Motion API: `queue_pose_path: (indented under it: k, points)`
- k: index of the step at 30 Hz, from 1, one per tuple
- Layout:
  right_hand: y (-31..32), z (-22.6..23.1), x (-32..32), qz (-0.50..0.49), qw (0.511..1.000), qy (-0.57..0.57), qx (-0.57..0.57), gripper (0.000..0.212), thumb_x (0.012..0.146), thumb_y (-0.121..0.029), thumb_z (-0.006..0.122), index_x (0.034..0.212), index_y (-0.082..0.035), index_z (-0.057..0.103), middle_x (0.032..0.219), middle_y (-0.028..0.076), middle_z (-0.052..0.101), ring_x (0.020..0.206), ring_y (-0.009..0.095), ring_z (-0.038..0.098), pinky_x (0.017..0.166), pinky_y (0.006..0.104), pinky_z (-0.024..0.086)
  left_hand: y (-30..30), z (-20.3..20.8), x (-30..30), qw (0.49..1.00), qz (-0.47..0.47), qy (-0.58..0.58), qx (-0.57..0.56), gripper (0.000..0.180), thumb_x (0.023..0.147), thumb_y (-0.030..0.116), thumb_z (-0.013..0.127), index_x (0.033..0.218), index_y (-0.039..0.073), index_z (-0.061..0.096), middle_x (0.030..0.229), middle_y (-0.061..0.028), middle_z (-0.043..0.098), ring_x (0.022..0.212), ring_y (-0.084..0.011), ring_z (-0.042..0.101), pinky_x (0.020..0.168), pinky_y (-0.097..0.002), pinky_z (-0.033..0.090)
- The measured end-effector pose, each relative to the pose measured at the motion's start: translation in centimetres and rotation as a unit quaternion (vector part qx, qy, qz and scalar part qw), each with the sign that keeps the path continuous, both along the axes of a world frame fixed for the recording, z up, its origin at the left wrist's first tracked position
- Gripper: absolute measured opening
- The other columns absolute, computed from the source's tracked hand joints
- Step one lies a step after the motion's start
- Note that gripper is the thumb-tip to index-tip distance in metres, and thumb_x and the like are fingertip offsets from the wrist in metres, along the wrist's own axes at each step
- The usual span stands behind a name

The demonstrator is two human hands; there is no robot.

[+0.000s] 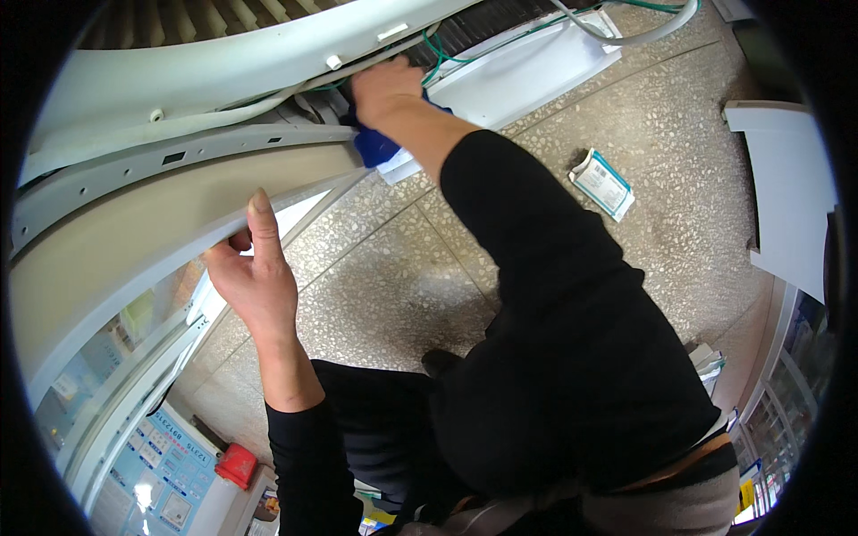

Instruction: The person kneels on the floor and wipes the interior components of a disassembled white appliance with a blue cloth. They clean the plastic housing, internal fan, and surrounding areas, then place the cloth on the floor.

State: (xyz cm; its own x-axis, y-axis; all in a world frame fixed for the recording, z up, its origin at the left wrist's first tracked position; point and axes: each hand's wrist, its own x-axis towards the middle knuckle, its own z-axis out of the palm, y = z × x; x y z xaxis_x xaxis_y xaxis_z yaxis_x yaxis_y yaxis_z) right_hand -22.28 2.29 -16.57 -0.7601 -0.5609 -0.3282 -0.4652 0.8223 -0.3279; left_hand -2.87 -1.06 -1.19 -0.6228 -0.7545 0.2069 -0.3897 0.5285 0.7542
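A long beige panel [214, 174] with a pale grey rim runs along the left, below a white appliance housing [214, 76]. At the panel's lower edge is my left hand [259, 290], its fingers curled behind the edge and its thumb pointing up. My right hand [386, 87] reaches into the dark gap at the panel's far end, closed over a blue cloth [375, 147]. Its fingertips are hidden among the parts there. A pale cable [241, 112] and thin green wires [438, 55] run beside this hand.
A white tray-like panel [527, 76] lies beyond my right hand. On the speckled tiled floor [375, 277] is a small white-and-blue packet [604, 186]. Glass-fronted cabinets [107, 357] stand at the left, a white cabinet [791, 192] at the right. A red object [237, 465] sits lower left.
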Motion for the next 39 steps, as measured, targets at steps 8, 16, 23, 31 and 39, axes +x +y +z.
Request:
queue_pose_path:
  k: [8, 16, 23, 31, 39]
  points:
    - [1.7, -0.5, -0.9, 0.025, 0.991, -0.011, -0.130, 0.038, 0.086, -0.033, 0.067, 0.120, -0.017, 0.070, 0.125, 0.011, 0.067, 0.120, 0.033, 0.060, 0.098, 0.0443, 0.052, -0.1, -0.4, 0.2, 1.000, -0.004, -0.005, -0.024, 0.026, 0.097, 0.024, 0.069, 0.103, -0.001, 0.065, 0.078, 0.0034, 0.056, 0.065, -0.0046, 0.036, 0.059, -0.0214, 0.033]
    - [1.6, 1.2, -1.1, 0.251, 0.964, -0.066, -0.056, 0.043, 0.083, -0.019, 0.065, 0.126, -0.020, 0.067, 0.121, 0.013, 0.069, 0.113, 0.032, 0.065, 0.093, 0.0452, 0.054, -0.3, -0.2, 0.2, 1.000, -0.010, -0.014, -0.005, 0.023, 0.095, 0.022, 0.072, 0.097, 0.001, 0.063, 0.073, 0.0047, 0.052, 0.063, -0.0055, 0.033, 0.056, -0.0230, 0.031]
    - [8.8, 5.7, -0.8, 0.199, 0.964, 0.063, -0.164, 0.037, 0.076, -0.020, 0.067, 0.113, -0.014, 0.072, 0.102, 0.013, 0.073, 0.098, 0.035, 0.069, 0.084, 0.0461, 0.056, -0.2, -0.1, 0.4, 1.000, -0.015, 0.003, 0.020, 0.023, 0.095, 0.021, 0.072, 0.101, 0.001, 0.063, 0.078, 0.0033, 0.060, 0.062, -0.0034, 0.038, 0.057, -0.0198, 0.033]
    - [7.0, 0.7, 6.8, 0.312, 0.903, 0.224, -0.191, 0.018, 0.084, -0.015, 0.060, 0.097, -0.005, 0.070, 0.095, 0.005, 0.070, 0.100, 0.026, 0.057, 0.086, 0.0389, 0.042, -0.1, 0.1, 0.2, 1.000, -0.012, 0.005, 0.008, 0.022, 0.093, 0.020, 0.074, 0.098, 0.002, 0.063, 0.078, 0.0030, 0.059, 0.061, -0.0043, 0.036, 0.056, -0.0204, 0.033]
    - [5.9, 0.7, 7.9, 0.308, 0.937, 0.135, -0.096, 0.022, 0.084, -0.015, 0.059, 0.099, -0.005, 0.071, 0.101, 0.006, 0.072, 0.108, 0.023, 0.057, 0.095, 0.0388, 0.036, -0.3, 0.3, 0.2, 1.000, -0.011, -0.011, 0.016, 0.027, 0.091, 0.023, 0.077, 0.099, 0.000, 0.065, 0.077, 0.0027, 0.059, 0.060, -0.0045, 0.035, 0.054, -0.0210, 0.033]
